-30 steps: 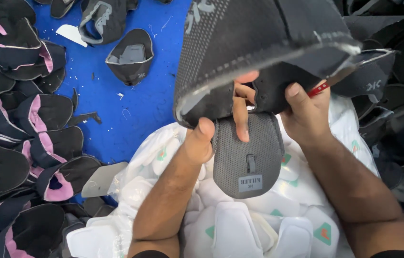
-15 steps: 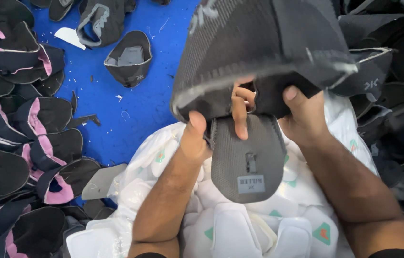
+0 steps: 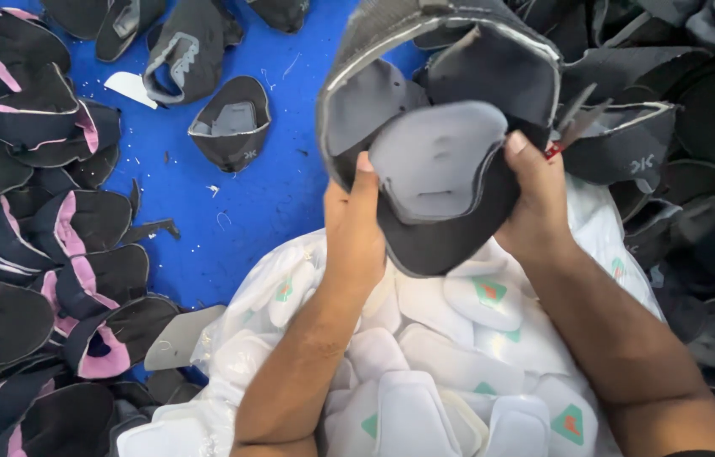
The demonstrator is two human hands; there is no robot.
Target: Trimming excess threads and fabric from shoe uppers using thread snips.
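Head view: both hands hold one dark shoe upper (image 3: 442,127) up over a clear bag of white insole pads (image 3: 425,364) — the left hand (image 3: 356,233) has its grip pressed on the upper's left rim, thumb up along the edge, and the right hand (image 3: 535,207) has its grip pinching the right side, thumb laid on the dark lining. The grey tongue (image 3: 438,161) lies between the two grips, its long axis running away from the wrists — about equally near to each. Left of the left grip, pink-and-black uppers (image 3: 44,279) are stacked on the blue floor (image 3: 231,220).
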